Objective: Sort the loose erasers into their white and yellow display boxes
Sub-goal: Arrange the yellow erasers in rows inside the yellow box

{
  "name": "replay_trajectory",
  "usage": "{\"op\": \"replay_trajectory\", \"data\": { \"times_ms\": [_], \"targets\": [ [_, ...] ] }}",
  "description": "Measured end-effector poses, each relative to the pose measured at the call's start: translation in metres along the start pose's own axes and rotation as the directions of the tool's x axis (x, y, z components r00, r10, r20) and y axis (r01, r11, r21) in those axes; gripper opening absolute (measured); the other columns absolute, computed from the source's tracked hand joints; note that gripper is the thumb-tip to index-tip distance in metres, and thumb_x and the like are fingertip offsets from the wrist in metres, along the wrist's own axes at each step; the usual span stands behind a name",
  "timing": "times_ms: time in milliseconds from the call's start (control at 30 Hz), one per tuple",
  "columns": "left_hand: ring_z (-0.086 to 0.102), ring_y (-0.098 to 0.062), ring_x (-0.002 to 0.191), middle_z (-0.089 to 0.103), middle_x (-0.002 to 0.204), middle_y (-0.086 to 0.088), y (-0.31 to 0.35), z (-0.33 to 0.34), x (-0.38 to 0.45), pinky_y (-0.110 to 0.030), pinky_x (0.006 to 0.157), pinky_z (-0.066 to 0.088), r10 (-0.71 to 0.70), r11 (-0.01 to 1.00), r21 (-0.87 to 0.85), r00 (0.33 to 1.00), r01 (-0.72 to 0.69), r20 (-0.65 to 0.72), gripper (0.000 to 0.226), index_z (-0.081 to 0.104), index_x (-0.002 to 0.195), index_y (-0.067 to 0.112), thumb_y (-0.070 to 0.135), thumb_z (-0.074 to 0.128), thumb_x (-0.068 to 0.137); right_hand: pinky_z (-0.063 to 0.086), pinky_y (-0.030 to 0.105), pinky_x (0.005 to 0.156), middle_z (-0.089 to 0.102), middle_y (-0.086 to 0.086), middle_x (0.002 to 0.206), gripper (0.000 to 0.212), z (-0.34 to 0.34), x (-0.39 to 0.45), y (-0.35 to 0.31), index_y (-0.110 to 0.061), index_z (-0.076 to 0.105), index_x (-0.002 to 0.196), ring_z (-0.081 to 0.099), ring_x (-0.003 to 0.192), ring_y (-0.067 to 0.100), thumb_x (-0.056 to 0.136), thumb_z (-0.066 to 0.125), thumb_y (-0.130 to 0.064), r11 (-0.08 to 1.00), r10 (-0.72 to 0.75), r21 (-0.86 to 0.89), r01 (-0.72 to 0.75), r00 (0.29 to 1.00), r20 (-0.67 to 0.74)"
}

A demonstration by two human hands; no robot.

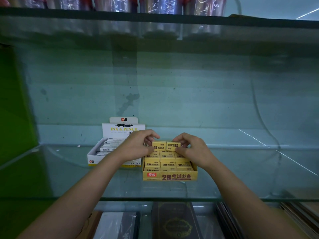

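A: Glass all round here: a glass shelf [69, 173] carries two display boxes side by side. What is in the hands?

B: Two yellow erasers, held next to each other above the far end of the yellow box [170, 176]. The left hand [138, 145] pinches the left eraser [158, 146] between thumb and curled fingers [151, 135]; the right hand [193, 149] pinches the right eraser [173, 145] the same way. The two erasers touch along their inner edges.

A: And the yellow box itself?

B: It stands near the middle of the shelf, packed with rows of yellow erasers [167, 156] marked 2B. The held pair sits just over the farthest row.

A: The white box?

B: The white box [96, 156] is just to the left, touching or nearly touching the yellow one, its lid flap upright at the far side. White-sleeved erasers [107, 147] lie in it; the left forearm hides its right part.
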State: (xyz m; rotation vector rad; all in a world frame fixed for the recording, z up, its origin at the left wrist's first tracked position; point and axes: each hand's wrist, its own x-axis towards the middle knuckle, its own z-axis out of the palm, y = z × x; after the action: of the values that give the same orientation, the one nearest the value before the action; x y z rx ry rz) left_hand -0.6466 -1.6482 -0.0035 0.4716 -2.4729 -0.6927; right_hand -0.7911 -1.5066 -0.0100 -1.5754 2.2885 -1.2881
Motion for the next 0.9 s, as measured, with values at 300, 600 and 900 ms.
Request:
{"op": "replay_trajectory", "data": {
  "times_ms": [300,600,900],
  "targets": [
    [0.058,-0.009,0.082,0.059,0.094,0.001,-0.0028,0.0014,0.0013,-0.017,0.078,0.044,0.02,1.0,-0.003,1.0,-0.02,-0.014,0.032,0.063,0.104,0.021,0.002,0.065,0.078,0.036,0.0,0.065,0.059,-0.004,0.08,0.023,-0.0038,-0.0026,-0.0029,-0.023,0.057,0.093,0.053,0.075,0.006,0.08,0.062,-0.004,0.972,-0.089,0.198,0.129,0.976,-0.201],
    [0.06,-0.013,0.085,0.062,0.094,0.0,-0.0016,0.0014,0.0007,-0.019,0.078,0.046,0.037,0.999,-0.015,0.999,-0.038,-0.021,0.026,0.062,0.096,0.021,0.002,0.065,0.078,0.038,-0.001,0.06,0.058,-0.002,0.082,0.014,-0.0019,-0.0019,-0.0012,-0.021,0.057,0.092,0.052,0.074,0.002,0.082,0.066,-0.016,0.987,-0.078,0.135,0.09,0.993,-0.091],
    [0.06,-0.011,0.082,0.066,0.095,-0.002,-0.001,0.0008,0.0008,-0.026,0.081,0.049,0.044,0.999,-0.013,0.999,-0.045,-0.026,0.022,0.064,0.09,0.021,0.002,0.064,0.079,0.042,0.005,0.064,0.065,-0.002,0.085,0.03,0.0007,-0.0006,0.001,-0.04,0.058,0.102,0.058,0.081,0.01,0.09,0.055,-0.013,0.986,-0.14,0.091,0.14,0.99,-0.005]
  ]
}}
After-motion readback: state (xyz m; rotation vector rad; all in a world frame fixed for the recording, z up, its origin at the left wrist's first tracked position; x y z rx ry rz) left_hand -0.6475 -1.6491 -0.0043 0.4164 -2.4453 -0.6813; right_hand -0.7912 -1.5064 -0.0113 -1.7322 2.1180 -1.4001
